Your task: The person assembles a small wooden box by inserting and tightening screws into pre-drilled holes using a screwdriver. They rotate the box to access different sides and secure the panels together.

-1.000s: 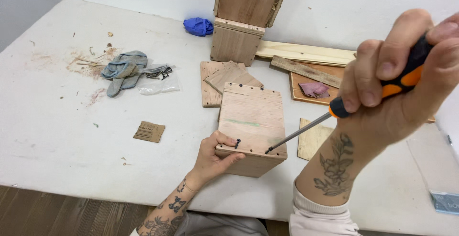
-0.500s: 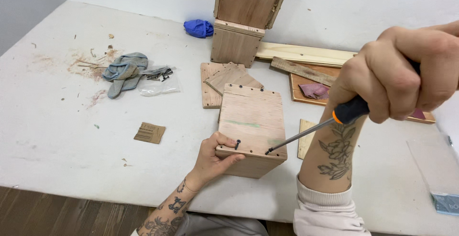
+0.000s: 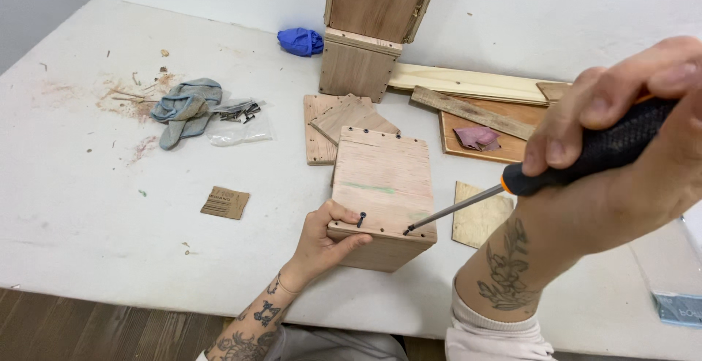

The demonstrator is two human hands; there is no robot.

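Note:
A small wooden box (image 3: 380, 185) sits on the white table (image 3: 95, 207), its top panel facing up with screw holes along its edges. My left hand (image 3: 325, 240) grips the box's near left corner, thumb on the front face. A dark screw (image 3: 361, 219) stands upright in the near edge just beside my fingers. My right hand (image 3: 621, 156) is closed around the black-and-orange handle of a screwdriver (image 3: 512, 189). Its metal shaft slants down to the left, and the tip rests on the box's near right corner.
Two stacked wooden boxes (image 3: 365, 32) stand at the back against the wall. Loose plywood pieces (image 3: 344, 123), planks (image 3: 468, 83) and a sandpaper scrap (image 3: 477, 138) lie behind the box. A grey rag (image 3: 186, 108), a plastic bag of screws (image 3: 238, 123), a blue cloth (image 3: 300, 41) and a cardboard scrap (image 3: 225, 202) lie left.
My right hand has turned on the screwdriver handle, rotating and shifting its grip, while the tip stays on the box's near right corner. My left hand and the box have not moved.

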